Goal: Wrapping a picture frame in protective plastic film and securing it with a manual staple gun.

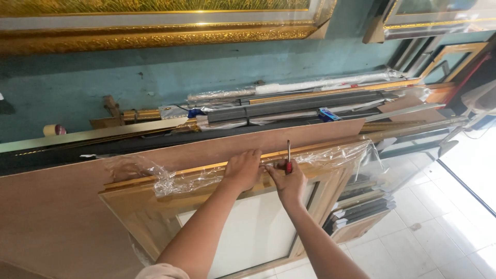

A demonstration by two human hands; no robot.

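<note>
A wooden picture frame [150, 217] with a white centre panel leans against a brown board [62, 217]. Clear plastic wrap [181, 178] covers its top edge. My left hand [243, 169] rests on that top edge, fingers curled over the wrap. My right hand [287, 181] is right beside it and grips a red-handled cutter [288, 155], with the blade pointing up above the frame's top rail.
Long frame mouldings and wrapped strips [299, 101] lie stacked along the teal wall. A large gilded frame [155, 33] hangs above. More frames [361, 212] lean at the right on the white tiled floor [439, 232]. A tape roll [53, 129] sits at left.
</note>
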